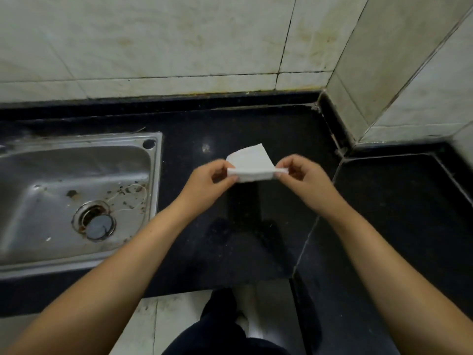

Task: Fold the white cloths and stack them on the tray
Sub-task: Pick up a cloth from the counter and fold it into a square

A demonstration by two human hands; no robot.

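Note:
A small white cloth (249, 163) hangs in the air above the black countertop (256, 129), folded over with its upper flap curling up and back. My left hand (207, 181) pinches its left end between thumb and fingers. My right hand (300, 175) pinches its right end the same way. The cloth is stretched between the two hands. No tray and no other cloths are in view.
A stained steel sink (76, 201) with a drain (98, 225) is set into the counter on the left. Tiled walls (179, 47) close the back and form a corner at right (409, 85). The counter's front edge runs near my body, floor tiles below.

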